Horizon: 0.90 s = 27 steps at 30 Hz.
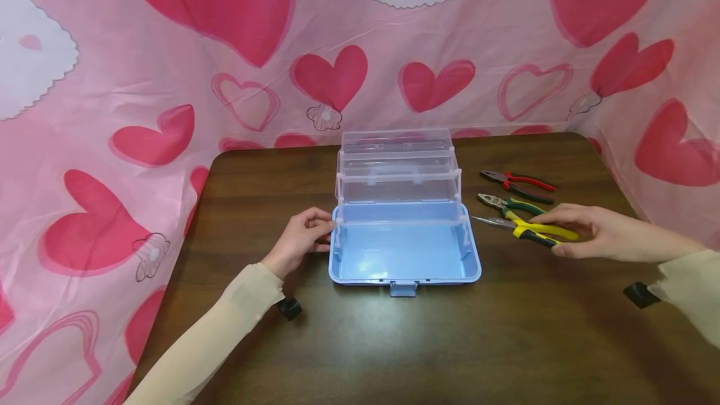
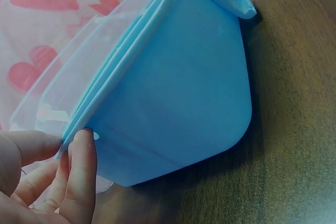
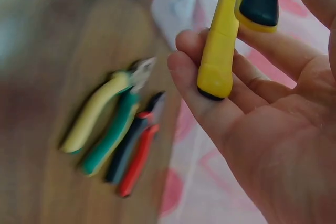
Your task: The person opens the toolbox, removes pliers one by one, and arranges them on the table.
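Observation:
A light blue toolbox (image 1: 394, 252) stands with its clear tiered trays (image 1: 399, 189) raised toward the back. My left hand (image 1: 300, 239) pinches its left rim between thumb and fingers, and the left wrist view shows that grip beside the blue side wall (image 2: 173, 87). To the right of the box, my right hand (image 1: 607, 234) holds long-nose pliers by their yellow and black handles (image 3: 218, 45). Their pointed tips face the box's right rim. Behind them lie combination pliers with green and yellow handles (image 1: 525, 207), and farther back a pair with red and black handles (image 1: 531, 180).
The brown wooden table (image 1: 394, 349) has rounded corners. A pink cloth with hearts (image 1: 242, 105) hangs behind it and along both sides. The box's front latch (image 1: 403, 290) hangs down over its near edge.

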### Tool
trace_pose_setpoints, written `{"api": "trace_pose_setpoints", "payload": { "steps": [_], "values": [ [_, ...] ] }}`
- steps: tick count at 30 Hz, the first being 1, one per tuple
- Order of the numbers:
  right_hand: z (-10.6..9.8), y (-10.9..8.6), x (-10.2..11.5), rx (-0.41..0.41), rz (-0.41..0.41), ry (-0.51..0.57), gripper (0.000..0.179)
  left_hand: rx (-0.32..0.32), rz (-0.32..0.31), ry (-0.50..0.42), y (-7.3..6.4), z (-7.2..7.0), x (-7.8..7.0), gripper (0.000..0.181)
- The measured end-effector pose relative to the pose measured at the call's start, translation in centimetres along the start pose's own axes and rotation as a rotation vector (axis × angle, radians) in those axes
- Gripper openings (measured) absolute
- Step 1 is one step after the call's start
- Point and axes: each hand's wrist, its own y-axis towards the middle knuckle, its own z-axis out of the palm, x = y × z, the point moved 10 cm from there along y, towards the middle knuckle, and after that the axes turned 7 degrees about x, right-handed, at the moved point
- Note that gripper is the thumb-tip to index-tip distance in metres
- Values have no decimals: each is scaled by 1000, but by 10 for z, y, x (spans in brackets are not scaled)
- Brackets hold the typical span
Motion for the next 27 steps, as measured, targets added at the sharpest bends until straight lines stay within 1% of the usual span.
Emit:
{"api": "trace_pose_setpoints", "payload": {
  "steps": [5, 12, 15, 21, 24, 27],
  "values": [
    [8, -5, -32, -23, 77, 38, 51, -2, 3, -13, 0, -1, 0, 27],
    [17, -6, -64, -99, 162, -22, 50, 5, 2, -8, -1, -1, -1, 28],
    [21, -4, -74, -108, 202, -55, 51, 7, 0, -8, -1, -1, -1, 29],
    [31, 7, -76, -108, 228, -218, 55, 1, -2, -6, -2, -2, -1, 28],
    [34, 12, -74, -122, 229, -246, 54, 1, 1, -9, -2, -1, -2, 28],
    [37, 14, -73, -129, 238, -245, 54, 2, 1, -9, -2, -1, -2, 29]
  ]
}}
